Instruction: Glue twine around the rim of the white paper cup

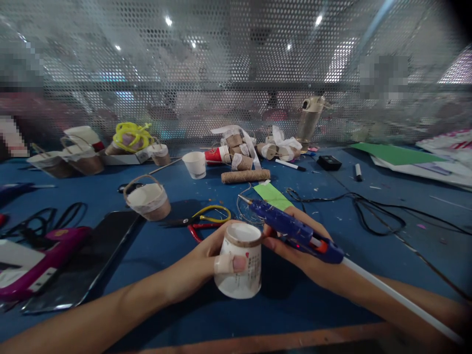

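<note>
A white paper cup (243,282) with printed writing stands in front of me, a brown twine band round its top edge. Wrapped about its left side is my left hand (221,253), the thumb bandaged and lying across the print. My right hand (295,246) grips a blue glue gun (287,219), whose tip points left, above and behind the cup. A long white glue stick (398,297) runs out of its back end. Beyond the cup lie scissors (208,216) with yellow and red handles, and a green paper strip (273,194).
A small twine-wrapped basket (151,201) stands left of the scissors, near a dark phone (88,255) and a magenta device (47,265). Farther back are a twine roll (245,176), a white cup (195,164) and a metal bottle (310,120). A black cable (363,199) crosses the right side.
</note>
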Action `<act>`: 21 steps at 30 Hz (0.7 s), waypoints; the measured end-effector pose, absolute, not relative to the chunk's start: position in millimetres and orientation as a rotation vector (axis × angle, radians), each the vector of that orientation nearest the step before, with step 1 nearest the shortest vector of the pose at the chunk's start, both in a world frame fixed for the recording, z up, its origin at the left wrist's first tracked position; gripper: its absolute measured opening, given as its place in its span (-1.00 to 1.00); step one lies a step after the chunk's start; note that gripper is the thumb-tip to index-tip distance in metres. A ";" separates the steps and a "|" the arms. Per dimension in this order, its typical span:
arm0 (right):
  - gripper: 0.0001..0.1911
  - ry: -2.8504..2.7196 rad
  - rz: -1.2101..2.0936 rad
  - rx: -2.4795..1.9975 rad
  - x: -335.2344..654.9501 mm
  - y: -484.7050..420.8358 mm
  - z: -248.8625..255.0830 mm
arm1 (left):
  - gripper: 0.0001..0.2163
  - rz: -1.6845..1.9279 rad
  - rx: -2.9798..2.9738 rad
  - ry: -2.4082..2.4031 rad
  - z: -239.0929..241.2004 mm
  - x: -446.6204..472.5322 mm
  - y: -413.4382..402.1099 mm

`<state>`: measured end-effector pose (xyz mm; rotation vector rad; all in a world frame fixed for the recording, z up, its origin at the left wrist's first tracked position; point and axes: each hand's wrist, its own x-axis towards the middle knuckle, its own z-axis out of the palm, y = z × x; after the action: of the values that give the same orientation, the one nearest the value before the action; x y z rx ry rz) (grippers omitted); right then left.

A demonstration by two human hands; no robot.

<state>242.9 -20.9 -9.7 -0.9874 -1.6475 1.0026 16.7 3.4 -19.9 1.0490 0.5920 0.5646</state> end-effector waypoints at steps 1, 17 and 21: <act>-0.86 -1.650 0.988 -0.996 243.1 -20.8 -9.6 | -0.53 0.562 1.059 0.589 -19.3 16.9 3.9; -0.87 -1.545 1.130 -0.887 247.6 -19.4 -16.1 | -0.50 0.587 1.097 0.601 -13.8 13.1 3.6; -0.90 -1.582 0.957 -1.002 251.0 -11.3 -17.8 | -0.51 0.569 1.090 0.499 -8.3 10.4 2.2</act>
<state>251.0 -11.3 -17.8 -1.0024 -1.5818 0.9573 10.4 2.2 -8.3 1.0901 0.4994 0.5688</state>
